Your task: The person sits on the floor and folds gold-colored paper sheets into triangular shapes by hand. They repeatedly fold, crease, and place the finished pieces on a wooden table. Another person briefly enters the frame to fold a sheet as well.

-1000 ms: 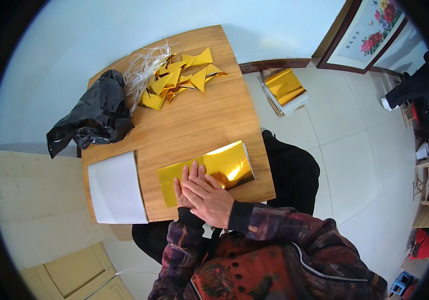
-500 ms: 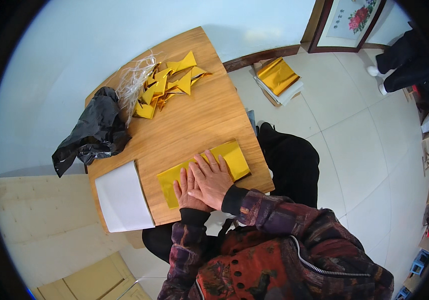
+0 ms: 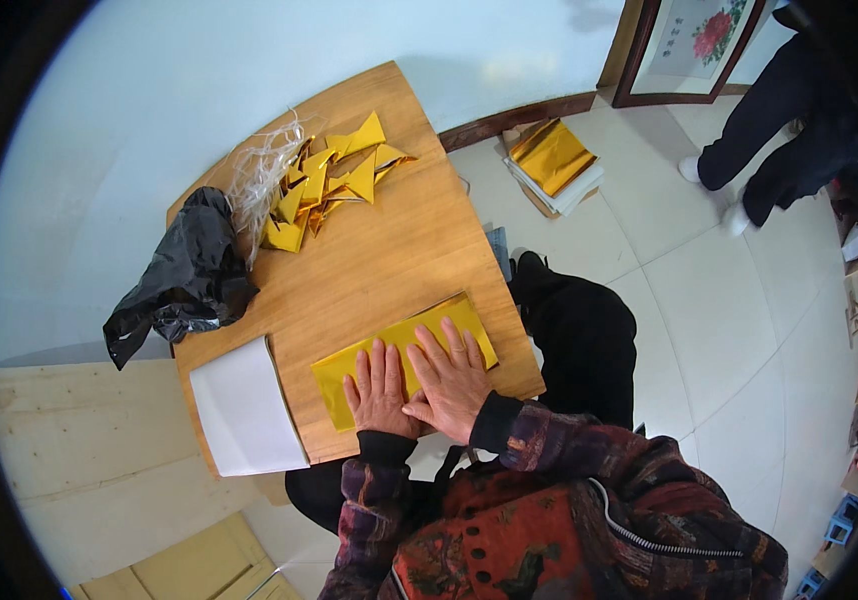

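A folded sheet of gold foil paper (image 3: 407, 342) lies near the front edge of the wooden table (image 3: 389, 255). My left hand (image 3: 384, 392) rests flat on its left half, fingers stretched away from me. To its right, my right hand (image 3: 449, 380) also presses flat on the foil, fingers apart and thumb close to the left hand. Neither hand grips anything. A stack of white paper (image 3: 247, 410) sits to the left at the table's edge. Farther back lies a pile of folded gold foil pieces (image 3: 324, 185).
Beside the gold pieces are tangled clear plastic strings (image 3: 261, 180) and a crumpled black plastic bag (image 3: 189, 270). On the tiled floor, gold foil sheets (image 3: 552, 157) top a paper stack. Another person's legs (image 3: 774, 130) stand at the far right, near a framed picture (image 3: 694, 50).
My right hand has slid right, off my left hand, and the two now lie side by side. The other person has stepped closer.
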The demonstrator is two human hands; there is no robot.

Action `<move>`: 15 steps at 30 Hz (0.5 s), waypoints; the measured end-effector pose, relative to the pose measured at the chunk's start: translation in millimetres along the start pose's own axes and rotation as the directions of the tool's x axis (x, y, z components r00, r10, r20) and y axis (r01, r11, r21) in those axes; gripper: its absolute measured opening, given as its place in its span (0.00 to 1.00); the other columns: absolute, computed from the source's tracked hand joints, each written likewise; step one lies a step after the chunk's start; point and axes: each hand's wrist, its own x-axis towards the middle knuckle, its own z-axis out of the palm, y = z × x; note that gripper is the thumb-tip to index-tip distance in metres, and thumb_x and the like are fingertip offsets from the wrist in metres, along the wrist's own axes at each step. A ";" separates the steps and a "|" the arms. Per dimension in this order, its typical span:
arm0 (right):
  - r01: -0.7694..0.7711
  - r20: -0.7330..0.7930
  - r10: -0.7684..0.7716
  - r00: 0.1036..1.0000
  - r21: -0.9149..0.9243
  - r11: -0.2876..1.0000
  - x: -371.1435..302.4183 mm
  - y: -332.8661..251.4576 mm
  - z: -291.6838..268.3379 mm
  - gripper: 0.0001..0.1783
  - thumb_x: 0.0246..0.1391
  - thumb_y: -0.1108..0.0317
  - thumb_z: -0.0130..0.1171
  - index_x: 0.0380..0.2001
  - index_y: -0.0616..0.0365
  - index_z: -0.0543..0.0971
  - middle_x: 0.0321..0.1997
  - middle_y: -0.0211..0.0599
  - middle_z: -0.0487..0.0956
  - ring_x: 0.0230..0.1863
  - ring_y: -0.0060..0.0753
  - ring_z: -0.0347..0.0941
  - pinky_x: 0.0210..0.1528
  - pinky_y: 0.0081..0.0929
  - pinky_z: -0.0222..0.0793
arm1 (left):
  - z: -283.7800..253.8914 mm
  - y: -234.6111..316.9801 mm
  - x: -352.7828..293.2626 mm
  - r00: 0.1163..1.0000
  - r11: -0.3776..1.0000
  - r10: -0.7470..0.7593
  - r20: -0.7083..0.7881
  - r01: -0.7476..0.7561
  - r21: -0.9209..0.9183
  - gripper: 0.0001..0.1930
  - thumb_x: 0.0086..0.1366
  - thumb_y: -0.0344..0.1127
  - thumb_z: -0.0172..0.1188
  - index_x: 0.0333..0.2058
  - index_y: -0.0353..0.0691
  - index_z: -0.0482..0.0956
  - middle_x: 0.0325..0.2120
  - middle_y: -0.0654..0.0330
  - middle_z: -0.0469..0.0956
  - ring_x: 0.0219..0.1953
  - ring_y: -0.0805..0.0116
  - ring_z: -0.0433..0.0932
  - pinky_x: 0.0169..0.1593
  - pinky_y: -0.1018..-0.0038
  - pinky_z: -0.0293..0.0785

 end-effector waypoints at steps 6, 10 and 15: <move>0.027 0.030 -0.025 0.999 -0.074 0.997 -13.2 13.8 -3.5 0.43 0.50 0.45 0.63 0.62 0.62 0.65 0.71 0.51 0.57 0.72 0.68 0.43 0.70 0.62 0.40 | -0.3 2.8 0.3 0.997 0.998 -0.049 0.056 0.050 -0.022 0.43 0.59 0.59 0.57 0.68 0.44 0.57 0.71 0.58 0.52 0.72 0.54 0.47 0.70 0.46 0.36; 0.105 -0.067 -0.112 0.991 -0.095 0.990 -15.9 16.8 -10.1 0.40 0.50 0.50 0.64 0.61 0.60 0.66 0.69 0.47 0.60 0.73 0.58 0.46 0.69 0.61 0.42 | -4.7 4.5 3.1 0.993 0.994 -0.075 0.089 0.082 -0.069 0.44 0.58 0.58 0.59 0.68 0.43 0.56 0.71 0.57 0.51 0.73 0.53 0.45 0.70 0.46 0.35; 0.402 -0.168 -0.382 0.909 0.107 0.909 -34.1 2.1 -9.2 0.30 0.50 0.62 0.64 0.55 0.63 0.69 0.65 0.43 0.64 0.71 0.50 0.52 0.67 0.52 0.53 | -2.3 4.2 7.0 0.990 0.993 -0.079 0.120 0.089 -0.074 0.38 0.62 0.53 0.52 0.68 0.44 0.55 0.71 0.57 0.49 0.73 0.53 0.43 0.69 0.45 0.34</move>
